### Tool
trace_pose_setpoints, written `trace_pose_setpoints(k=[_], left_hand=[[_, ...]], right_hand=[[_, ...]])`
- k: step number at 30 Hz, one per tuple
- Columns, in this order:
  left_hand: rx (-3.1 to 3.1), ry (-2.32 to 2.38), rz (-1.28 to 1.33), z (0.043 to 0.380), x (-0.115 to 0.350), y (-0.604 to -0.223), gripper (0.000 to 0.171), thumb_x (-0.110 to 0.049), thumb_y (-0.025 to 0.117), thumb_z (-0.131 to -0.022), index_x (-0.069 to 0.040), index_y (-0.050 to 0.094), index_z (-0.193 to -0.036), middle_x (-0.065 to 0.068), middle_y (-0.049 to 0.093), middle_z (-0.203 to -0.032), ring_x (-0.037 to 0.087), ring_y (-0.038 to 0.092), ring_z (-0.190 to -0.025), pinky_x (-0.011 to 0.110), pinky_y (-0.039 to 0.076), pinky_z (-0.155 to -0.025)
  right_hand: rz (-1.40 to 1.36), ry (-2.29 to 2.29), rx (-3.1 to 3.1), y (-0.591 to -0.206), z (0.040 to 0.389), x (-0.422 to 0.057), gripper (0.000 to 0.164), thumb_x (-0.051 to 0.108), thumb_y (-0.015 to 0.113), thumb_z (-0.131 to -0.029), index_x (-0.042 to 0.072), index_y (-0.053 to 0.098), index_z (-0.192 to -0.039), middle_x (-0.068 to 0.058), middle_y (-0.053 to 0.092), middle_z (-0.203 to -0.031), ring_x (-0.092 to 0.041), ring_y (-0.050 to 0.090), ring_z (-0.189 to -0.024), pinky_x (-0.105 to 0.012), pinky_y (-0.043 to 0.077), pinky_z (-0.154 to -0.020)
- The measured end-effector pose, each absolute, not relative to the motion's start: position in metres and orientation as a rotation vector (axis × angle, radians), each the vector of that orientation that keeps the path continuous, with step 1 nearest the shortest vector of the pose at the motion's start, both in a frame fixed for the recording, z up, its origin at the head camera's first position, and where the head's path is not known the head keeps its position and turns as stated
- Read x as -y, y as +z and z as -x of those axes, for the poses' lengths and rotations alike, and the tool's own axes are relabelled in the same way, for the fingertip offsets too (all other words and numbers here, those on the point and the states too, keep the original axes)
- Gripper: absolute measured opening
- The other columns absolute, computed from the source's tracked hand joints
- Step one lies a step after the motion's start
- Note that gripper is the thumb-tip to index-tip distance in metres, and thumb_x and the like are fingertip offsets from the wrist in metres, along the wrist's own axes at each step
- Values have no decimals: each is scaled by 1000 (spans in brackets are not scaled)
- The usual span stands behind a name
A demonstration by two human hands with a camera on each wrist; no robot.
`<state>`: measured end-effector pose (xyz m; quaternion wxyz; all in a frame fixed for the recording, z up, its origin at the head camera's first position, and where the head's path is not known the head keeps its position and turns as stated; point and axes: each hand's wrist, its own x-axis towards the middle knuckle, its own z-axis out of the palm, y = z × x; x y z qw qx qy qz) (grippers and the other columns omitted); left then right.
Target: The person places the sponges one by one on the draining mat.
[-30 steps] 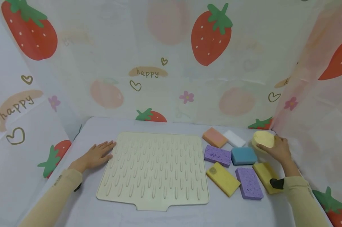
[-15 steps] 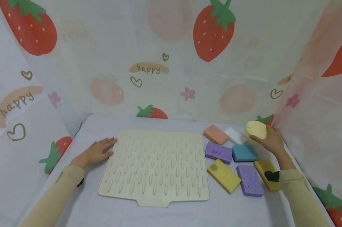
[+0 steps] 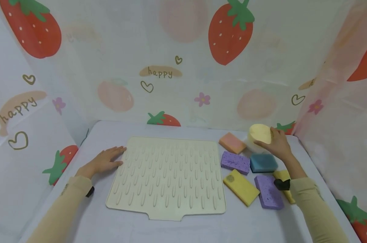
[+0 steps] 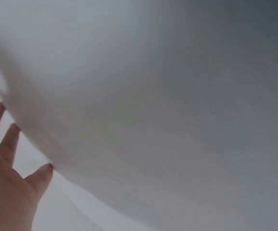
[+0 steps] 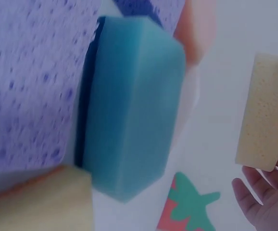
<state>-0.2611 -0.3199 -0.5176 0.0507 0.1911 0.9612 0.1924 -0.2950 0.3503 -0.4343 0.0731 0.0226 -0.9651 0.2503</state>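
Observation:
My right hand (image 3: 278, 145) grips a pale yellow round sponge (image 3: 259, 133) by its sides, thumb on one side and fingers on the other. It is held over the back of a group of sponges, where it mostly hides a white sponge (image 3: 248, 148). In the right wrist view, the pale sponge (image 5: 260, 118) shows its porous edge, away from the blue sponge (image 5: 134, 106). My left hand (image 3: 103, 162) rests with extended fingers at the left edge of a cream ridged mat (image 3: 166, 177). Fingertips of the left hand (image 4: 6, 185) meet a pale edge in the left wrist view.
Beside the mat lie an orange sponge (image 3: 232, 143), a purple sponge (image 3: 235, 162), a yellow sponge (image 3: 242, 187), and another purple sponge (image 3: 268, 192). A second yellow sponge (image 3: 288, 192) is partly under the right wrist. Strawberry-print curtain (image 3: 183, 67) encloses the white table (image 3: 201, 231).
My right hand has lifted the round sponge from the back right and carried it leftward, over the white sponge. The left hand stays at the mat's edge. The head view has tilted slightly.

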Motion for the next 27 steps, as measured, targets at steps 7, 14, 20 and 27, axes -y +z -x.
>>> trace_pose_setpoints(k=[7,14,20,27], left_hand=[[-2922,664,-603,267,319,-517,65,-31,62,-86,-2,39,-140,22,33,-146,45,27,-133,65,16,-104],[-2866,794,-616,268,317,-518,67,-24,65,-84,0,38,-139,23,31,-147,44,25,-134,61,17,-107],[-2830,893,-637,266,314,-514,64,-19,67,-83,4,41,-136,24,32,-145,45,26,-134,59,17,-107],[-2788,882,-612,266,317,-512,67,-21,68,-83,4,38,-137,25,30,-146,46,23,-134,59,16,-107]], right_hand=[[-167,717,2926,-432,298,-329,103,54,66,-77,-9,19,-143,-36,24,-138,-52,32,-122,-67,33,-91],[-215,740,2940,-432,296,-309,103,54,69,-75,-7,21,-144,-33,26,-139,-50,35,-122,-64,35,-92],[-255,738,2963,-433,296,-296,103,55,68,-75,-5,20,-144,-32,27,-139,-48,34,-123,-63,35,-93],[-312,764,2976,-437,296,-284,104,55,68,-76,-5,19,-144,-31,27,-140,-46,33,-126,-62,34,-97]])
